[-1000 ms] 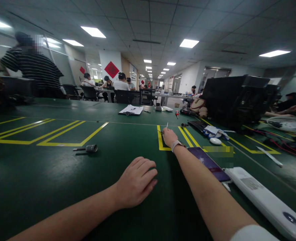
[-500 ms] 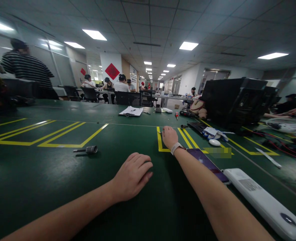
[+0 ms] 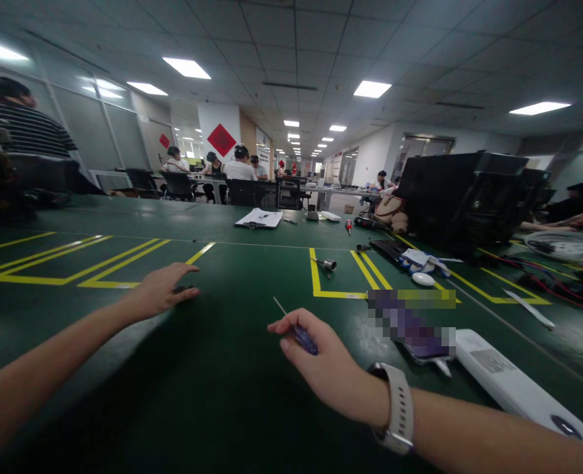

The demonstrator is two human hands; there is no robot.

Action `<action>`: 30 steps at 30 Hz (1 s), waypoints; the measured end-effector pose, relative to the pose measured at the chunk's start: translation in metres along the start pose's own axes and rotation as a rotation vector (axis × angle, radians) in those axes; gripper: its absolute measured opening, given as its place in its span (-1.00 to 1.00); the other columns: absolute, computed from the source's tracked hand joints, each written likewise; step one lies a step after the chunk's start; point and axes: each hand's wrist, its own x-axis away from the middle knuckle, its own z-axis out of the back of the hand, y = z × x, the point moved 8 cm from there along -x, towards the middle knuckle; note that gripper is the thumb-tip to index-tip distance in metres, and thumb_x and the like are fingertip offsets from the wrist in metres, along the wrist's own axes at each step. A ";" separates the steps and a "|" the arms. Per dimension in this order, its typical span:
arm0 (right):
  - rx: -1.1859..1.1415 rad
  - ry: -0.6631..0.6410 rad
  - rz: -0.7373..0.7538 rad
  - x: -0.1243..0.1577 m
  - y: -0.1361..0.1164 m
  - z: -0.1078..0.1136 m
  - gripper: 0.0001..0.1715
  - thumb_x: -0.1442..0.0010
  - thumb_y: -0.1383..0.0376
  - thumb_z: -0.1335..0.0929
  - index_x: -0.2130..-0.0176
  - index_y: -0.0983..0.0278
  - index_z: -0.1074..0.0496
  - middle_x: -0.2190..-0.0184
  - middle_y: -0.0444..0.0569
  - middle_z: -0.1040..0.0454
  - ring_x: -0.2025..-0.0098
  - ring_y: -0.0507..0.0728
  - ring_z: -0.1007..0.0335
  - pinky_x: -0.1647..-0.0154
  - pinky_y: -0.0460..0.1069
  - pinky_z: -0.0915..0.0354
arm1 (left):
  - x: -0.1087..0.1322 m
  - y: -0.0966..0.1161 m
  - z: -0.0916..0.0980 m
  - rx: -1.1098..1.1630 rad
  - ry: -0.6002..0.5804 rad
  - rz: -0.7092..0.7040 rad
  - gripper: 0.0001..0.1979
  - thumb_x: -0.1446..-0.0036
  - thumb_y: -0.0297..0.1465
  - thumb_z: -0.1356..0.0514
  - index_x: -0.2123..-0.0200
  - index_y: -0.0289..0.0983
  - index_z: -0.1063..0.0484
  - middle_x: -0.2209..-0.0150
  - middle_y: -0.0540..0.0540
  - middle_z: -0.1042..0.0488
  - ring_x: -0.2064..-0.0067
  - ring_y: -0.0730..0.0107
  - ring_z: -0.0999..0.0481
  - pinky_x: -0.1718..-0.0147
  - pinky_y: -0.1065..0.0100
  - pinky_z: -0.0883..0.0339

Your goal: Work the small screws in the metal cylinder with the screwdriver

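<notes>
My right hand point(image 3: 316, 362), with a pale watch at its wrist, is closed around a screwdriver point(image 3: 305, 339) with a purple translucent handle. The thin shaft points up and to the left. Farther left, my left hand point(image 3: 160, 289) reaches low over the table with its fingers stretched and thumb apart. A dark bit of a cup-ended metal piece point(image 3: 185, 288) shows between thumb and fingers; the hand hides the rest, and contact is unclear. A similar metal piece point(image 3: 328, 264) with a thin shank lies inside the yellow tape corner beyond my right hand.
On the green table point(image 3: 252, 289), a phone point(image 3: 410, 322) and a long white device point(image 3: 523, 388) lie to the right. Gloves point(image 3: 422, 260), a white mouse-shaped object point(image 3: 423, 280) and a black case point(image 3: 464, 197) are behind them. A clipboard point(image 3: 258, 218) lies at the far edge.
My right hand has drawn back from the taped corner and now shows the screwdriver, uncovering a metal piece there. My left hand has moved left to the other metal piece. A person moved left.
</notes>
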 end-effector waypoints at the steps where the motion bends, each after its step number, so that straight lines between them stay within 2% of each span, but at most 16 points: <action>1: -0.030 -0.012 -0.024 0.007 -0.001 0.000 -0.82 -0.09 0.41 -0.28 0.25 0.20 -0.35 0.20 -0.07 -0.44 0.16 0.12 -0.38 0.14 0.08 -0.32 | 0.004 -0.011 -0.006 0.014 -0.038 0.014 -0.41 0.04 -0.02 -0.11 0.06 -0.33 -0.32 0.07 -0.30 -0.41 0.04 -0.05 -0.39 0.07 0.05 -0.24; 3: -0.075 -0.026 -0.053 0.015 -0.001 0.003 -0.81 -0.09 0.42 -0.28 0.25 0.19 -0.36 0.19 -0.08 -0.44 0.14 0.12 -0.38 0.13 0.09 -0.32 | 0.011 -0.025 -0.017 0.079 -0.083 0.051 -0.41 0.09 -0.02 -0.16 0.08 -0.31 -0.35 0.13 -0.23 -0.45 0.11 -0.01 -0.45 0.15 0.09 -0.32; 5: -0.095 -0.018 -0.082 0.019 0.003 0.009 -0.82 -0.09 0.41 -0.28 0.27 0.18 -0.38 0.18 -0.08 -0.45 0.14 0.13 -0.38 0.12 0.10 -0.32 | 0.018 -0.027 -0.022 0.156 -0.043 0.071 -0.49 -0.01 -0.05 -0.09 0.10 -0.30 -0.36 0.16 -0.19 -0.47 0.14 0.05 -0.47 0.18 0.10 -0.34; 8: -0.099 0.007 -0.134 0.022 0.015 0.019 -0.84 -0.10 0.39 -0.28 0.29 0.18 -0.38 0.18 -0.09 -0.45 0.13 0.14 -0.38 0.09 0.13 -0.29 | 0.026 -0.009 -0.030 0.256 -0.038 0.092 -0.54 -0.02 -0.10 -0.11 0.11 -0.31 -0.35 0.19 -0.22 -0.48 0.18 0.07 -0.48 0.24 0.12 -0.38; 12: -0.160 0.039 -0.171 0.024 0.029 0.025 -0.87 -0.12 0.37 -0.28 0.28 0.19 -0.37 0.18 -0.08 -0.46 0.12 0.13 -0.37 0.06 0.13 -0.27 | 0.036 0.058 -0.035 0.417 -0.089 -0.021 -0.68 -0.05 -0.22 -0.12 0.12 -0.22 -0.34 0.14 -0.16 -0.46 0.14 0.13 -0.47 0.21 0.13 -0.37; 16: -0.290 0.069 -0.146 0.027 0.024 0.024 -0.91 -0.14 0.31 -0.28 0.28 0.23 -0.35 0.25 -0.05 -0.48 0.15 0.11 -0.40 0.07 0.09 -0.27 | 0.046 0.137 -0.037 0.571 -0.164 -0.203 -0.74 -0.04 -0.36 -0.16 0.14 -0.18 -0.30 0.17 -0.10 -0.45 0.14 0.24 -0.46 0.20 0.20 -0.36; 20: -0.375 0.123 -0.022 0.031 0.003 0.028 -0.84 -0.16 0.24 -0.28 0.24 0.23 -0.37 0.31 -0.05 -0.49 0.20 0.10 -0.42 0.10 0.05 -0.28 | 0.049 0.184 -0.035 0.723 -0.207 -0.285 -0.73 -0.02 -0.41 -0.19 0.17 -0.19 -0.26 0.20 -0.06 -0.43 0.18 0.31 -0.46 0.23 0.27 -0.37; 24: -0.301 0.161 0.135 0.033 -0.015 0.035 -0.79 -0.18 0.22 -0.27 0.21 0.20 -0.44 0.34 -0.08 -0.45 0.25 0.07 -0.38 0.19 -0.01 -0.27 | 0.038 0.200 -0.038 0.820 -0.178 -0.235 -0.73 0.04 -0.42 -0.23 0.26 -0.21 -0.20 0.31 0.00 -0.41 0.27 0.36 -0.45 0.30 0.30 -0.37; 27: -0.263 0.171 0.223 0.032 -0.020 0.037 -0.73 -0.21 0.22 -0.24 0.32 0.23 -0.49 0.41 -0.09 -0.40 0.31 0.05 -0.33 0.26 -0.04 -0.23 | 0.027 0.201 -0.044 0.848 -0.109 -0.162 -0.71 0.07 -0.39 -0.25 0.33 -0.21 -0.16 0.41 0.06 -0.35 0.39 0.43 -0.40 0.43 0.38 -0.33; 30: -0.241 0.181 0.215 0.030 -0.017 0.038 -0.66 -0.22 0.21 -0.23 0.43 0.30 -0.48 0.50 -0.09 -0.37 0.38 0.04 -0.30 0.32 -0.05 -0.20 | 0.019 0.201 -0.049 0.803 -0.063 -0.113 -0.75 0.08 -0.36 -0.24 0.37 -0.23 -0.19 0.44 0.08 -0.32 0.43 0.46 -0.34 0.47 0.41 -0.26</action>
